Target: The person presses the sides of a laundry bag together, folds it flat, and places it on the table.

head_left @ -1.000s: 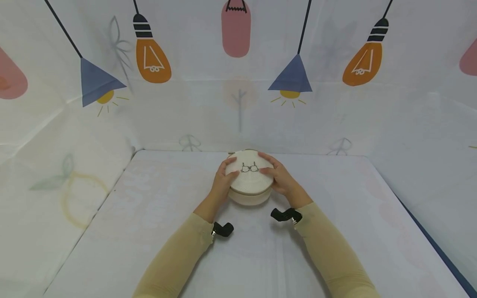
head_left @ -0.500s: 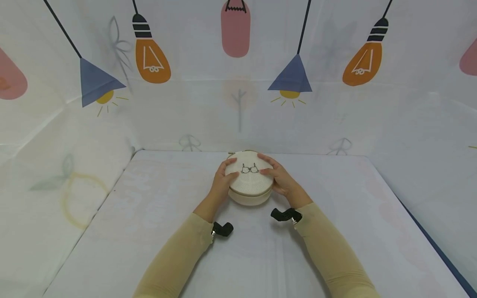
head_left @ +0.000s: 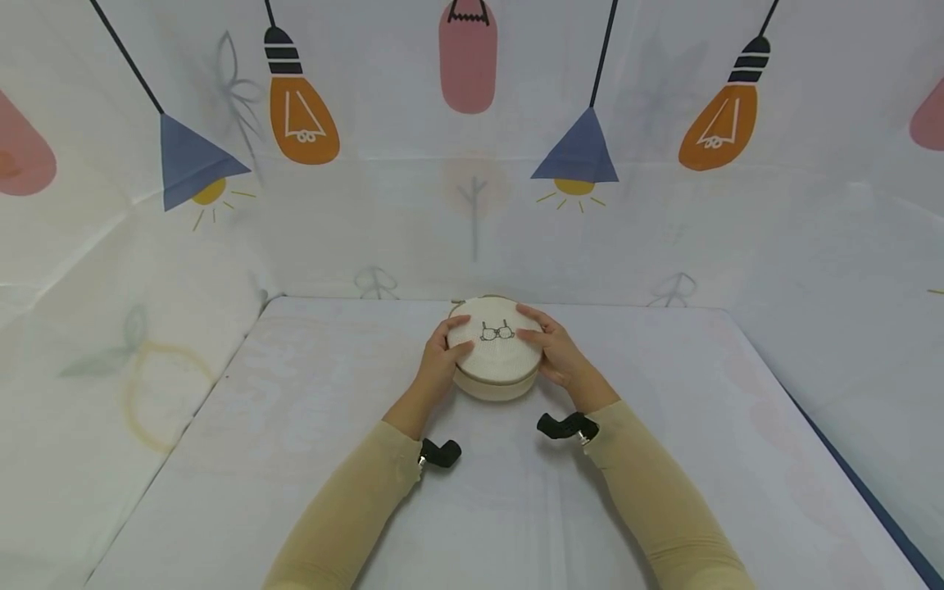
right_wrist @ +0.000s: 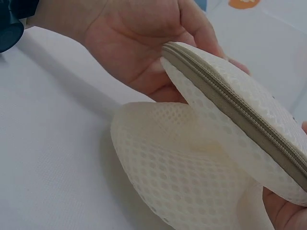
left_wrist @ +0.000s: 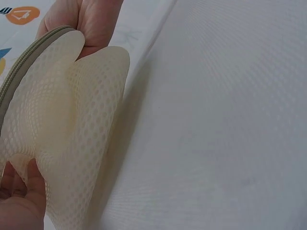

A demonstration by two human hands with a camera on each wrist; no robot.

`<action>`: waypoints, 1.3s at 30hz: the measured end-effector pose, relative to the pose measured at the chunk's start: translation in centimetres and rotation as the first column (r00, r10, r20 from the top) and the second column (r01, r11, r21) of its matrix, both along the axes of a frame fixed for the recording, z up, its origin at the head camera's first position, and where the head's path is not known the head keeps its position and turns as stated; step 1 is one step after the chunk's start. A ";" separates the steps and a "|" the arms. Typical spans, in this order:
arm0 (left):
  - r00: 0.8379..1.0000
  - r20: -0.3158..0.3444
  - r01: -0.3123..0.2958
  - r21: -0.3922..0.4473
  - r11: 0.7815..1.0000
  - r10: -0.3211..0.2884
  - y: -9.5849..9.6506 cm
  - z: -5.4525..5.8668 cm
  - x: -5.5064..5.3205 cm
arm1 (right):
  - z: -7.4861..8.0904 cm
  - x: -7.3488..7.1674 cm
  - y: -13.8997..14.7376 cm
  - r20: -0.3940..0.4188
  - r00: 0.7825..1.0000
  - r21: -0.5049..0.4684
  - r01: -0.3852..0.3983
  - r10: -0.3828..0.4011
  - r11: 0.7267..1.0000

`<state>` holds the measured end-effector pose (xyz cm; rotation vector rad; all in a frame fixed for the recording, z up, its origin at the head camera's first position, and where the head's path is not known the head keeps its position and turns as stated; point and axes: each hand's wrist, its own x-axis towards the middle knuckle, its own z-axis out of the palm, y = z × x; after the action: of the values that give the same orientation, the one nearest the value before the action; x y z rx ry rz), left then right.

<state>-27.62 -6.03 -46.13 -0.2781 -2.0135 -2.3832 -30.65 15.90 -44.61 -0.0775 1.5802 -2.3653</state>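
Observation:
A round cream mesh laundry bag (head_left: 501,365), with line-drawn glasses on its top, is held between both hands near the table's far edge. My left hand (head_left: 437,360) grips its left side, thumb on top. On the right side my right hand (head_left: 564,358) grips it, with thumb and fingers over the top. In the right wrist view, an olive-brown zipper (right_wrist: 235,103) runs around the rim, and the mesh underside hangs loose and dented. Left fingertips (left_wrist: 34,184) pinch the mesh in the left wrist view. The hands hide parts of both sides.
A white-covered table (head_left: 295,459) lies under the arms. White cloth walls (head_left: 369,221) with printed lamps and bulbs stand behind it and at both sides. Black wrist-camera mounts (head_left: 566,425) stick out inward from the sleeves.
The bag has shifted very slightly right, and its lower edge shows a little less below the top. My right fingers have moved slightly with it; the arms stay nearly still.

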 end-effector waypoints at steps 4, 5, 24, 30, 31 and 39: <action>1.000 0.027 -0.001 -0.019 1.000 0.001 0.1 0.0 -0.1 | 0.1 -0.1 0.0 0.001 1.000 0.011 0.020 -0.020 1.000; 0.999 0.036 0.000 -0.023 1.000 0.001 0.1 0.0 -0.1 | 0.1 -0.1 0.0 0.000 1.000 0.019 0.021 -0.021 1.000; 0.984 0.163 -0.038 -0.207 0.978 0.072 0.0 -0.4 -0.3 | -0.6 0.1 -1.2 0.006 0.995 0.249 0.091 -0.096 0.964; 0.982 0.173 -0.027 -0.240 0.970 0.070 -0.1 -0.4 -0.3 | -0.8 0.3 -1.3 -0.030 0.995 0.329 0.100 -0.095 0.939; 0.983 0.172 -0.028 -0.244 0.969 0.071 -0.1 -0.4 -0.3 | -0.8 0.3 -1.3 -0.035 0.995 0.337 0.099 -0.092 0.936; 0.982 0.174 -0.028 -0.281 0.959 0.079 -0.1 -0.3 0.2 | -0.8 0.6 -1.2 -0.128 0.985 0.533 0.169 -0.118 0.829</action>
<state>-27.47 -6.17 -46.41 -0.0027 -2.4057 -2.1618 -30.05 14.70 -45.37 0.0616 2.3147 -1.9346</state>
